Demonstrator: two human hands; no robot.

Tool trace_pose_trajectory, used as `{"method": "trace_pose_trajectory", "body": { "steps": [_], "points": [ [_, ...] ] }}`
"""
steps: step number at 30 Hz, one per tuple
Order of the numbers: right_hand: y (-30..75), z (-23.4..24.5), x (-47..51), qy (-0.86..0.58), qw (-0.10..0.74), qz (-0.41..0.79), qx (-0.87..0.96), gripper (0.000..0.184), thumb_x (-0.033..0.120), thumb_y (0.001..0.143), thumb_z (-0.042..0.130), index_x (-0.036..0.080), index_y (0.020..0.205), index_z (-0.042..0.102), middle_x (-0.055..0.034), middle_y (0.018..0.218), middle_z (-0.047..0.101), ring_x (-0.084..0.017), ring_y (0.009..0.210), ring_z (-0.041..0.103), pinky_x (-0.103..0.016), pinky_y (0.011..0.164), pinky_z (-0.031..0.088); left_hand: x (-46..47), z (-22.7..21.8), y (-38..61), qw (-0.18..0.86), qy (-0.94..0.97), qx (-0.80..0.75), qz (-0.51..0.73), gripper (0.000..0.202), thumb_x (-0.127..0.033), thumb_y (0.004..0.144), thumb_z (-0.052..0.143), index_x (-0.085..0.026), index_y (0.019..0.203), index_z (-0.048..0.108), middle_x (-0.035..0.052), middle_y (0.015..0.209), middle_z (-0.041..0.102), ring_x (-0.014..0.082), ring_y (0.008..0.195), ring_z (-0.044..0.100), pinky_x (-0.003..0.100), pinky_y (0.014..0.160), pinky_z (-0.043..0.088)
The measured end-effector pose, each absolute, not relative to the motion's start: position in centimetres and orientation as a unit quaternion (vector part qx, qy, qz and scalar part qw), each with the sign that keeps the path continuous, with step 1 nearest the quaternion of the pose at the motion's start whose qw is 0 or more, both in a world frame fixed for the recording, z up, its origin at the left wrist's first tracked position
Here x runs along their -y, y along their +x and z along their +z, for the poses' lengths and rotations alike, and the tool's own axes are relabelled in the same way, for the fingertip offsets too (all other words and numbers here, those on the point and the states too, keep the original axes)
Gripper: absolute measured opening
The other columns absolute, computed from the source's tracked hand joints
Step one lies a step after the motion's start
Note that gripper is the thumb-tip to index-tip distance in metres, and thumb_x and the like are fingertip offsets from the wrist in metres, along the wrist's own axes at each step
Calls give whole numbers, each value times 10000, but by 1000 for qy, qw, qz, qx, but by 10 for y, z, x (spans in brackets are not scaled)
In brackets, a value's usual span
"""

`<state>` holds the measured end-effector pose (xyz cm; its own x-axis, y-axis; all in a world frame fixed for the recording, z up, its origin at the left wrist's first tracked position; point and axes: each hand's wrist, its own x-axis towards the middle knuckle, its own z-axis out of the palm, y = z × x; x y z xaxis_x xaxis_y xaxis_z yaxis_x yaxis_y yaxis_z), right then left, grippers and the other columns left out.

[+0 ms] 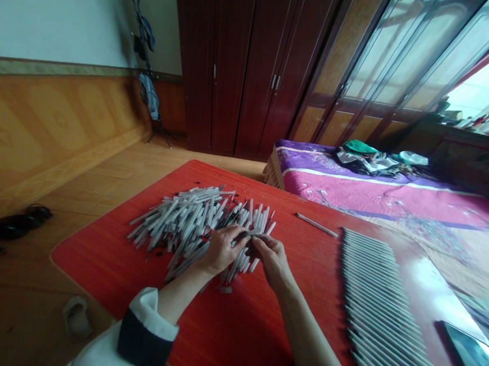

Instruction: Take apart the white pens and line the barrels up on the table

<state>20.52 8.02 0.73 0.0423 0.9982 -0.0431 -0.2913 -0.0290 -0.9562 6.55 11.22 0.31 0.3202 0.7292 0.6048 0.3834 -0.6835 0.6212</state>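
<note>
1. On the floor at far left lies a black bundle (10, 229), with a pale slipper (77, 316) near the tabletop (306, 261).
2. A coat stand (147, 65) in the corner carries hanging cloths (149, 94).
3. A heap of pale sticks (195, 218), some dark-ended, lies loose and crisscrossed on the red tabletop.
4. The left hand (223, 248), at the heap's near right edge, pinches a slim pale piece (252, 233) between thumb and fingers.
5. The dark-red wardrobe (254, 65) behind has its doors shut, hiding the contents.
6. The right hand (273, 258) meets the left fingertip to fingertip, pinching the same piece above the heap; the fingers partly cover it.
7. A lone stick (316, 225) lies slantwise between the heap and a row of sticks (382, 306), which are laid side by side, dark ends toward the left.
8. The bed (375, 190) beyond bears a crumpled pile of cloth (369, 159).
9. A dark-screened device (470, 356) lies right of the row.
</note>
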Motion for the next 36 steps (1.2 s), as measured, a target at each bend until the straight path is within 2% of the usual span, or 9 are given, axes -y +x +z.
{"method": "trace_pose_trajectory", "body": {
  "steps": [4, 10, 15, 20, 36],
  "points": [
    [211, 12, -80, -461, 547, 542, 441, 279, 393, 666, 673, 115, 695, 674, -28, 553, 622, -94, 450, 524, -190, 410, 397, -114, 3, 66, 186, 807, -347, 442, 117, -217, 834, 497, -187, 885, 598, 38, 819, 646, 147, 772, 606, 253, 728, 468],
    [216, 12, -82, -451, 560, 564, 406, 209, 314, 607, 697, 114, 661, 669, -24, 552, 625, -101, 442, 534, -198, 400, 412, -113, 1, 67, 200, 822, -326, 422, 125, -181, 830, 495, -181, 890, 605, 37, 813, 642, 145, 771, 605, 249, 728, 466],
    [220, 14, -85, -460, 651, 503, 334, 211, 273, 588, 719, 119, 723, 669, -38, 567, 650, -118, 424, 545, -219, 378, 421, -114, 1, 68, 208, 814, -352, 412, 139, -225, 848, 492, -189, 919, 606, 40, 837, 662, 151, 789, 622, 247, 724, 465],
    [223, 22, -84, -414, 715, 472, 307, 179, 242, 605, 732, 143, 743, 674, -57, 681, 687, -142, 551, 608, -240, 464, 466, -114, 3, 66, 201, 811, -383, 395, 150, -267, 847, 501, -189, 909, 614, 43, 820, 674, 161, 765, 628, 248, 701, 456],
    [214, 16, -82, -408, 709, 470, 333, 175, 248, 618, 743, 161, 767, 713, -30, 610, 673, -121, 511, 579, -242, 478, 448, -113, 2, 67, 224, 809, -375, 394, 153, -264, 840, 509, -187, 916, 618, 42, 852, 680, 169, 784, 637, 246, 705, 453]
  ]
}}
